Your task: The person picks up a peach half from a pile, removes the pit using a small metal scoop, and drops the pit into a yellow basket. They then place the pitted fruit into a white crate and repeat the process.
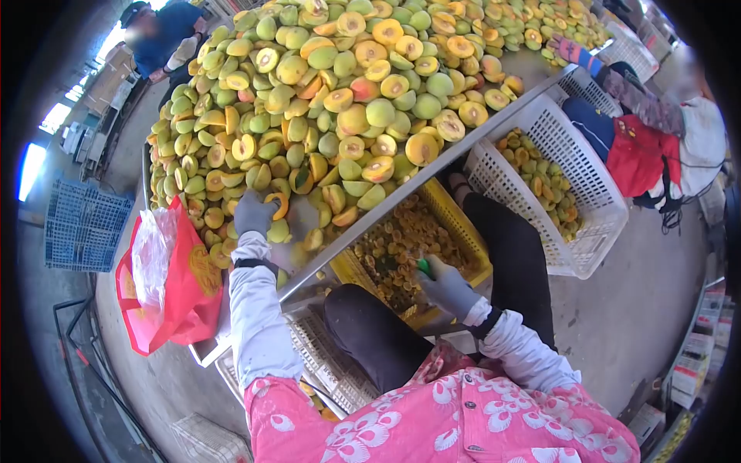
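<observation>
1. Picking at the near edge of the fruit heap (332,100), the gloved left hand (255,214) has its fingers narrowed on an orange fruit half (279,206); this looks like the selecting step.
2. That piece is at the fingertips, low over the tabletop (363,231), with loose halves close around it. Lifting it away calls for a light pinch and a short upward draw, so its neighbours do not roll.
3. The gloved right hand (450,289) is over the yellow crate (459,225), its fingers closed around a green handle (424,267). Whatever extends from that handle is too small to make out.
4. Small cut scraps (386,251) lie inside that crate, between the knees. Bringing the hands together calls for carrying the piece across the metal edge while keeping the handle's end clear of the left fingers.
5. A white basket (598,185) holding more fruit stands beyond the right knee; a red bag (197,305) is beside the left forearm.
</observation>
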`<action>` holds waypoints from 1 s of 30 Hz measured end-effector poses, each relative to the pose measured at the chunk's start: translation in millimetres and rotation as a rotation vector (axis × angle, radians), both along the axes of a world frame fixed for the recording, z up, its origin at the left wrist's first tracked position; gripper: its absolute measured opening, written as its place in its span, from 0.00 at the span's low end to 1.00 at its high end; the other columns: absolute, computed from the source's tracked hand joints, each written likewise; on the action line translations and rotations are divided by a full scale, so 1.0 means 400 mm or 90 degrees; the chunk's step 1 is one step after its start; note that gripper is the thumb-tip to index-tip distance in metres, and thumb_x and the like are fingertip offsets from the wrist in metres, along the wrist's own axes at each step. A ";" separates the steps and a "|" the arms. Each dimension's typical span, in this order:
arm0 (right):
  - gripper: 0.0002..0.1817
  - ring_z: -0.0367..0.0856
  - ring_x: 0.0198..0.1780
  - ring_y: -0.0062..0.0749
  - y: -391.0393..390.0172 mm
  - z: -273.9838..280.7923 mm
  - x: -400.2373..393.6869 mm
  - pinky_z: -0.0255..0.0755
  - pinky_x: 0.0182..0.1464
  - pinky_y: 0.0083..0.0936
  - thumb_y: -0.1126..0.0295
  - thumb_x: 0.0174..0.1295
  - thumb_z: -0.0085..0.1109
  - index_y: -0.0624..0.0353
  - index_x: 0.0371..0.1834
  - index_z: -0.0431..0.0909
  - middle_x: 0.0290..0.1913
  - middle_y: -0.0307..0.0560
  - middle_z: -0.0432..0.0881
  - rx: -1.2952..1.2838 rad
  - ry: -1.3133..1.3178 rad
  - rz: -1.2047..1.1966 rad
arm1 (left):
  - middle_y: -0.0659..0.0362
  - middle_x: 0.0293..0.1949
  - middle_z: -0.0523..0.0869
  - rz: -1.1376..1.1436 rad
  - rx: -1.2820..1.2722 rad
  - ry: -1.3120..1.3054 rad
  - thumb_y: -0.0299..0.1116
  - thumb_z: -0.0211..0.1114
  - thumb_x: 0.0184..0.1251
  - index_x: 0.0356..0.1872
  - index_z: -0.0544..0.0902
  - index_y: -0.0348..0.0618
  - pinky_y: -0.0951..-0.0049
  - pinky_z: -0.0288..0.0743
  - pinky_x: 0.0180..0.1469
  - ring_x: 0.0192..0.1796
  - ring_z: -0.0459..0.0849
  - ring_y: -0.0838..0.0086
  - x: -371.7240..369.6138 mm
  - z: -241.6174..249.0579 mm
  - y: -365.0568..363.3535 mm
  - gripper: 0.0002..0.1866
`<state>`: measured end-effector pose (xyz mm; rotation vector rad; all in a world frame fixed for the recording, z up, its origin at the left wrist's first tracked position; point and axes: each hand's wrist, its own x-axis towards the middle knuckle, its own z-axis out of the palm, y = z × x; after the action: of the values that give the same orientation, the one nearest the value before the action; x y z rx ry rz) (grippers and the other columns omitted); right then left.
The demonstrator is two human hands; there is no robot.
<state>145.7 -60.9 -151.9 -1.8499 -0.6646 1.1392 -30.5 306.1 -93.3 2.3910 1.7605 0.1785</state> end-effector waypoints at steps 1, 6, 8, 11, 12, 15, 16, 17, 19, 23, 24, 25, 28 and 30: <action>0.12 0.77 0.28 0.38 0.020 0.026 -0.005 0.70 0.30 0.31 0.58 0.72 0.55 0.55 0.44 0.72 0.28 0.50 0.77 0.049 -0.061 0.058 | 0.47 0.38 0.87 0.052 -0.103 -0.181 0.46 0.75 0.56 0.44 0.79 0.36 0.62 0.80 0.42 0.36 0.86 0.55 -0.013 -0.013 -0.016 0.25; 0.16 0.82 0.38 0.64 0.080 0.225 -0.078 0.74 0.38 0.45 0.55 0.71 0.55 0.56 0.46 0.73 0.34 0.64 0.82 0.239 -0.132 0.131 | 0.59 0.40 0.84 -0.106 -0.386 -0.742 0.40 0.61 0.75 0.50 0.78 0.36 0.80 0.78 0.34 0.34 0.82 0.78 -0.013 0.113 -0.282 0.16; 0.17 0.82 0.36 0.62 0.078 0.291 -0.099 0.74 0.36 0.47 0.54 0.72 0.55 0.58 0.45 0.74 0.31 0.63 0.82 0.216 -0.155 0.168 | 0.57 0.43 0.84 -0.167 -0.395 -0.789 0.41 0.59 0.76 0.53 0.77 0.35 0.79 0.78 0.37 0.38 0.82 0.78 0.012 0.150 -0.405 0.18; 0.18 0.82 0.33 0.62 0.070 0.288 -0.130 0.74 0.34 0.48 0.53 0.72 0.55 0.59 0.43 0.74 0.28 0.62 0.82 0.306 -0.218 0.084 | 0.55 0.46 0.83 -0.271 -0.329 -0.862 0.44 0.56 0.78 0.55 0.77 0.34 0.76 0.78 0.43 0.43 0.82 0.76 0.048 0.116 -0.545 0.21; 0.18 0.82 0.31 0.61 0.061 0.288 -0.134 0.74 0.32 0.49 0.53 0.72 0.54 0.60 0.40 0.74 0.26 0.63 0.81 0.290 -0.266 0.067 | 0.55 0.46 0.83 -0.309 -0.245 -0.885 0.47 0.55 0.78 0.56 0.76 0.34 0.74 0.77 0.46 0.44 0.81 0.75 0.062 0.114 -0.577 0.23; 0.18 0.82 0.30 0.62 0.025 0.294 -0.139 0.73 0.31 0.50 0.54 0.72 0.54 0.60 0.38 0.72 0.24 0.63 0.80 0.280 -0.358 0.064 | 0.49 0.41 0.84 -0.064 -0.615 -1.138 0.52 0.49 0.79 0.56 0.75 0.31 0.70 0.77 0.25 0.24 0.81 0.67 0.084 0.140 -0.633 0.28; 0.18 0.82 0.30 0.62 0.016 0.299 -0.139 0.73 0.31 0.50 0.54 0.72 0.54 0.60 0.38 0.72 0.24 0.63 0.80 0.285 -0.365 0.065 | 0.50 0.38 0.83 -0.082 -0.583 -1.113 0.55 0.44 0.80 0.58 0.74 0.32 0.72 0.72 0.20 0.19 0.77 0.69 0.090 0.147 -0.648 0.30; 0.17 0.81 0.30 0.62 0.007 0.304 -0.139 0.73 0.31 0.51 0.54 0.72 0.53 0.60 0.38 0.72 0.24 0.63 0.80 0.286 -0.372 0.060 | 0.50 0.38 0.83 -0.088 -0.579 -1.117 0.55 0.44 0.80 0.58 0.74 0.32 0.72 0.72 0.20 0.19 0.77 0.69 0.099 0.158 -0.664 0.30; 0.17 0.81 0.30 0.63 -0.002 0.309 -0.142 0.73 0.31 0.51 0.55 0.72 0.53 0.60 0.38 0.72 0.24 0.62 0.80 0.289 -0.379 0.055 | 0.51 0.38 0.84 -0.112 -0.423 -1.088 0.53 0.42 0.81 0.59 0.74 0.32 0.76 0.70 0.19 0.19 0.76 0.73 0.117 0.192 -0.702 0.30; 0.17 0.80 0.28 0.60 -0.016 0.297 -0.158 0.73 0.30 0.46 0.55 0.73 0.52 0.61 0.38 0.72 0.24 0.61 0.79 0.364 -0.290 0.030 | 0.52 0.43 0.85 -0.135 -0.307 -0.996 0.52 0.40 0.82 0.61 0.74 0.33 0.78 0.76 0.32 0.29 0.80 0.77 0.111 0.205 -0.732 0.30; 0.18 0.80 0.25 0.55 -0.017 0.295 -0.165 0.72 0.26 0.41 0.55 0.74 0.53 0.61 0.38 0.72 0.23 0.56 0.78 0.419 -0.237 0.011 | 0.52 0.43 0.85 -0.133 -0.306 -0.995 0.52 0.40 0.82 0.61 0.74 0.33 0.78 0.76 0.32 0.29 0.80 0.77 0.109 0.208 -0.739 0.30; 0.18 0.80 0.25 0.55 -0.027 0.335 -0.162 0.72 0.26 0.41 0.55 0.74 0.53 0.61 0.38 0.72 0.23 0.56 0.78 0.420 -0.236 0.010 | 0.52 0.43 0.85 -0.140 -0.279 -0.992 0.52 0.40 0.82 0.61 0.75 0.33 0.78 0.76 0.38 0.34 0.80 0.76 0.112 0.212 -0.746 0.30; 0.21 0.74 0.17 0.31 -0.059 0.415 -0.125 0.71 0.20 0.28 0.50 0.77 0.47 0.58 0.35 0.72 0.18 0.40 0.73 0.136 0.110 0.131 | 0.51 0.44 0.85 -0.172 -0.271 -0.979 0.53 0.41 0.82 0.61 0.75 0.33 0.77 0.75 0.48 0.42 0.80 0.75 0.108 0.223 -0.762 0.31; 0.25 0.61 0.14 0.13 -0.068 0.415 -0.098 0.60 0.13 0.16 0.44 0.77 0.42 0.53 0.33 0.71 0.17 0.27 0.63 0.092 0.402 0.245 | 0.51 0.45 0.85 -0.188 -0.291 -0.968 0.53 0.41 0.81 0.60 0.75 0.32 0.76 0.74 0.51 0.44 0.80 0.75 0.101 0.218 -0.763 0.31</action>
<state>106.6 -88.3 14.1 -1.1586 -0.7147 1.7659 10.0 0.7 -5.9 1.3146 0.5894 1.0402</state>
